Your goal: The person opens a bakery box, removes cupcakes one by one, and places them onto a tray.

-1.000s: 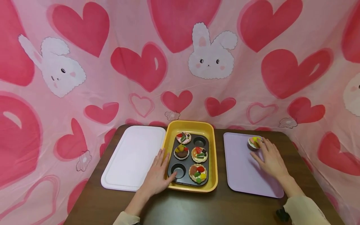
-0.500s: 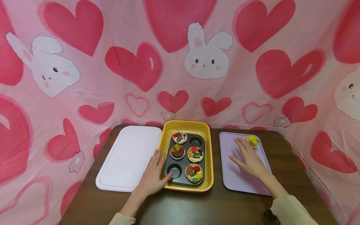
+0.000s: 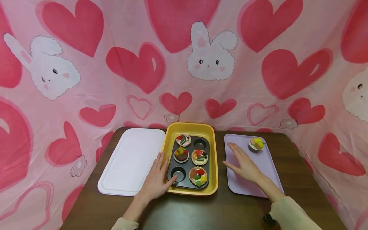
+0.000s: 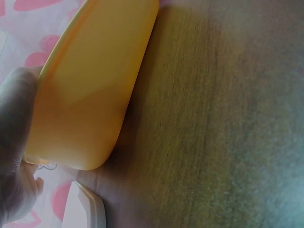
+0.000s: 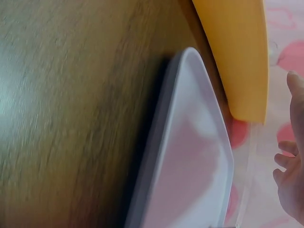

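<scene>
My left hand (image 3: 156, 182) rests at the left rim of a yellow tray (image 3: 216, 179), fingers extended and thumb reaching over the near-left corner. Inside that tray lies a dark muffin pan (image 3: 184, 164). Its cups hold a chocolate fruit tart (image 3: 181, 155), a pink-cream fruit tart (image 3: 183, 140) and two pale-cream fruit tarts (image 3: 199, 157); the back-right and front-left cups hold nothing. Over the left part of a purple tray (image 3: 258, 179) hovers my right hand (image 3: 244, 166), fingers straight, holding nothing. A fruit-topped cupcake (image 3: 256, 144) stands at that tray's back right, apart from the hand.
A white board (image 3: 133, 161) lies left of the yellow tray. All stand on a dark wooden table (image 3: 195, 210). Behind hangs a pink cloth (image 3: 178, 83) with hearts and rabbits. A strip of table separates the yellow and purple trays.
My right hand has drawn away from the cupcake and moved left across the purple tray. The cupcake stays at the back right. My left hand keeps its place at the yellow tray.
</scene>
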A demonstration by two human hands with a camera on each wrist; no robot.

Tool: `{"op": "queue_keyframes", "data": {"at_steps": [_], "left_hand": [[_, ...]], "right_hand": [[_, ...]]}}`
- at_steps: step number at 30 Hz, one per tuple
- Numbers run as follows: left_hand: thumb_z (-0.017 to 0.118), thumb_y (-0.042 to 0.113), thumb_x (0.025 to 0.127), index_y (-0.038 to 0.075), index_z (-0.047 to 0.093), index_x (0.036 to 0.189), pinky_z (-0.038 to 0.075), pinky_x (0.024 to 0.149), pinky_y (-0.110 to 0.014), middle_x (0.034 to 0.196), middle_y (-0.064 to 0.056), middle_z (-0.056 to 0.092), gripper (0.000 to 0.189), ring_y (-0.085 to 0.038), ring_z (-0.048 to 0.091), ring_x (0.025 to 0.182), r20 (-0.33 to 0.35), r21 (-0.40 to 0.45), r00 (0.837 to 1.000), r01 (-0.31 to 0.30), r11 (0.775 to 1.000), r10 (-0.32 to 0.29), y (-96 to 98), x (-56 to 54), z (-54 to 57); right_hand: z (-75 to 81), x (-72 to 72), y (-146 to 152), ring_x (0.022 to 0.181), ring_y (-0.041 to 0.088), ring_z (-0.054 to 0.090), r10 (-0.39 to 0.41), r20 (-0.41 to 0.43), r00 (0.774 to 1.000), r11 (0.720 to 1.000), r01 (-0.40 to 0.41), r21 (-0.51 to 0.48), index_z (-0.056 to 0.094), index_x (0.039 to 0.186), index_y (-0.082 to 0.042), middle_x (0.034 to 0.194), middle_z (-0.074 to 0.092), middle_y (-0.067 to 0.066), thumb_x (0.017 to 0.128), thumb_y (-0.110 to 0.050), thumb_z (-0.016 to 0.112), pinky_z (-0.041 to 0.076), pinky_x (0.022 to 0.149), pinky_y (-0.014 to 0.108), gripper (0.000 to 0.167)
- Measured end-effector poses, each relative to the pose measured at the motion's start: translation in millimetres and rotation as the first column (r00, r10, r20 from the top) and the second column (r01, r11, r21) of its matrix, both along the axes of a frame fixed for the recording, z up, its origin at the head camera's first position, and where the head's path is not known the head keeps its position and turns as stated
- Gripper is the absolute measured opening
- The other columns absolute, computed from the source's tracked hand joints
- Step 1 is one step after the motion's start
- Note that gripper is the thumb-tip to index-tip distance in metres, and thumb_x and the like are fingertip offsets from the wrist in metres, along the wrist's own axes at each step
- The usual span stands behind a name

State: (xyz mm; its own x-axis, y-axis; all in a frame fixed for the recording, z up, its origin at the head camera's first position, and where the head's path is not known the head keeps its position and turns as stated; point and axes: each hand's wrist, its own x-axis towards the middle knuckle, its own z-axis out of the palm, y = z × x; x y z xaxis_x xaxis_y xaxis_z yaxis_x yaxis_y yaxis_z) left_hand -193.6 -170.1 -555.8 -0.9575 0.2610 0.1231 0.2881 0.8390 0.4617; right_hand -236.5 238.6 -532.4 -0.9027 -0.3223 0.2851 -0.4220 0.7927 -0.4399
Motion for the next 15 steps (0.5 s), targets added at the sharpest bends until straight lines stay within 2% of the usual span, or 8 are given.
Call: {"op": "queue_keyframes", "data": {"at_steps": [5, 15], "left_hand": [[0.069, 0.059, 0.1, 0.007, 0.037, 0.171, 0.025, 0.138, -0.06, 0.187, -0.014, 0.013, 0.094, -0.037, 0.012, 0.174, 0.003, 0.014, 1.0, -0.004, 1.0, 0.004, 0.0, -0.1, 0.8], [0.063, 0.064, 0.101, 0.007, 0.037, 0.171, 0.025, 0.138, -0.06, 0.187, -0.014, 0.013, 0.095, -0.036, 0.011, 0.175, 0.003, -0.001, 1.0, 0.004, 1.0, -0.004, -0.8, -0.9, -0.2]], "right_hand": [[4.0, -1.5, -10.7, 0.162, 0.048, 0.038, 0.008, 0.07, 0.997, 1.0, -0.008, -0.004, 0.035, 0.171, -0.008, 0.174, 0.041, 0.023, 0.097, -0.044, 0.082, 0.033, 0.129, 0.072, 0.096], [7.8, -9.0, -26.9, 0.161, 0.046, 0.04, 0.077, 0.024, 0.997, 0.997, -0.077, -0.006, 0.036, 0.171, -0.009, 0.174, 0.042, 0.022, 0.093, -0.04, 0.087, 0.037, 0.128, 0.07, 0.099]]}}
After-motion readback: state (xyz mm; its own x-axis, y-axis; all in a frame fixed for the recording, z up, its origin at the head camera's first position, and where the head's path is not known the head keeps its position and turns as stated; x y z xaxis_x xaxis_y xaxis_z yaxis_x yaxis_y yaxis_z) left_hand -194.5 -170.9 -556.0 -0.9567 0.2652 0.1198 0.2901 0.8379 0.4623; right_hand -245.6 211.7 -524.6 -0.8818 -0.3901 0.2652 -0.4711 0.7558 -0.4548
